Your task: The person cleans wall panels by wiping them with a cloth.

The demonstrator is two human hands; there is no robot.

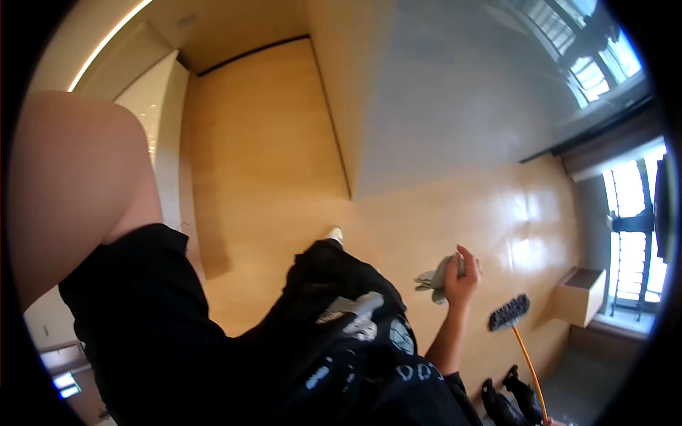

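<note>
My right hand (pixel 463 277) is held out over the floor, its fingers closed around a crumpled grey-green cloth (pixel 430 280). Part of the cloth hangs out to the left of the fingers. Large and close at the left edge is my bent left arm (pixel 78 170), coming out of a black sleeve. My left hand itself lies outside the picture. Below, my black clothing (pixel 341 284) with pale printed shapes fills the lower middle, and the tip of one light shoe (pixel 335 234) shows on the floor.
At right, another person's dark legs (pixel 508 401) stand beside a mop with an orange handle (pixel 527 358) and a dark fluffy head (pixel 509 312). A wooden box (pixel 579 297) sits near a bright window (pixel 634 234). A glossy grey panel (pixel 440 99) borders the wooden floor (pixel 263 149).
</note>
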